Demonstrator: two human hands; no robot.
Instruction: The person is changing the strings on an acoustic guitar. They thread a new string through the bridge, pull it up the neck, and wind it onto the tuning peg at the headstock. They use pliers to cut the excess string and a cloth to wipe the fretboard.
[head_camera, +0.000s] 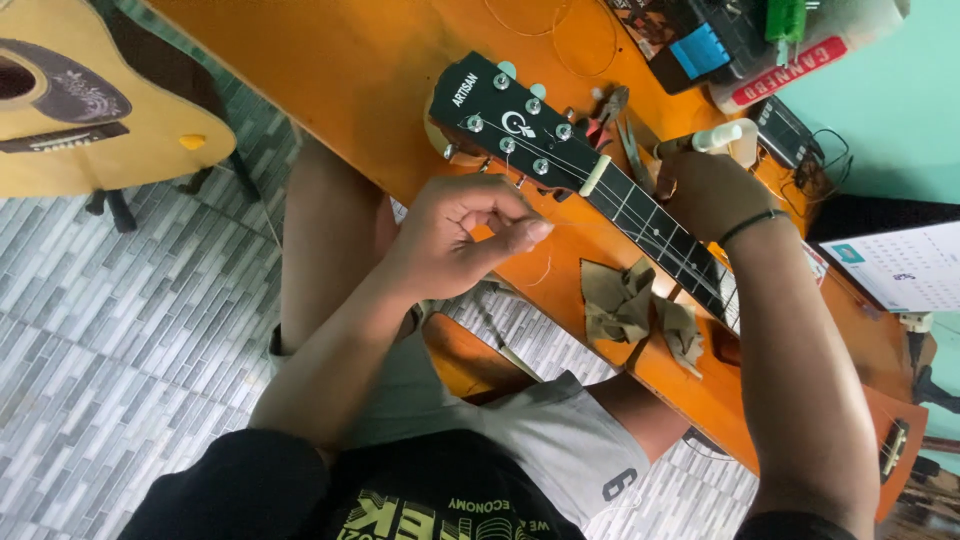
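A yellow acoustic guitar body with a dark pickguard stands on the grey tiled floor, well apart from the orange wooden worktop. At the worktop's near edge the left hand has thumb and forefinger pinched together, apparently on a thin guitar string that curls just beside the thumb; the string is too fine to be sure of. This hand sits just below the black glossy headstock with silver tuning pegs, which lies tilted on the worktop. The dark fretted neck runs on from it towards the right. Crumpled tan cloth pieces lie by the near edge, under the neck. Red-handled pliers rest just beyond the headstock. The right hand, a dark band at its wrist, is curled over the neck and holds a pale plastic tool. At the far right corner lie a blue rectangular label and a white cylinder with a red label.
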